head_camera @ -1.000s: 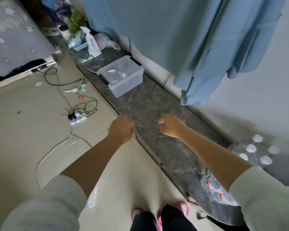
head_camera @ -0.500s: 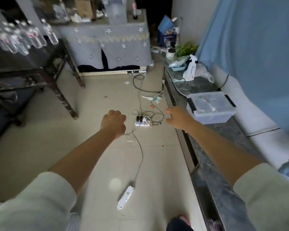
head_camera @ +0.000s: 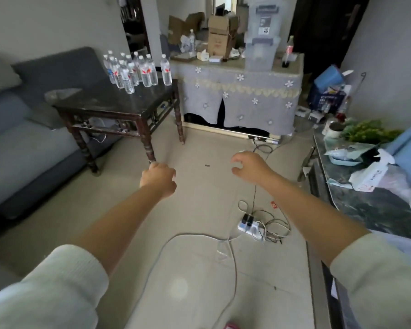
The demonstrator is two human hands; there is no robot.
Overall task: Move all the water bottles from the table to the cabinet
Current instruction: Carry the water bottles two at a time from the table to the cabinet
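Observation:
Several clear water bottles (head_camera: 135, 71) with red-and-white labels stand clustered at the far corner of a dark wooden table (head_camera: 119, 103), up left of centre. The low cabinet with a dark marble top (head_camera: 365, 205) runs along the right edge. My left hand (head_camera: 158, 178) is out in front over the floor, fingers curled into a loose fist, holding nothing. My right hand (head_camera: 248, 166) is level with it, fingers apart and curved, empty. Both hands are well short of the table and the bottles.
A power strip (head_camera: 248, 225) with tangled cables lies on the floor under my right arm. A grey sofa (head_camera: 22, 129) stands left of the table. A cloth-covered sideboard (head_camera: 240, 96) with boxes stands at the back. Bags and a plant (head_camera: 368, 134) sit on the cabinet top.
My view has swung left from the cabinet top to the room, and the table with the bottles is now ahead. Both hands stay empty; the right hand's fingers have spread.

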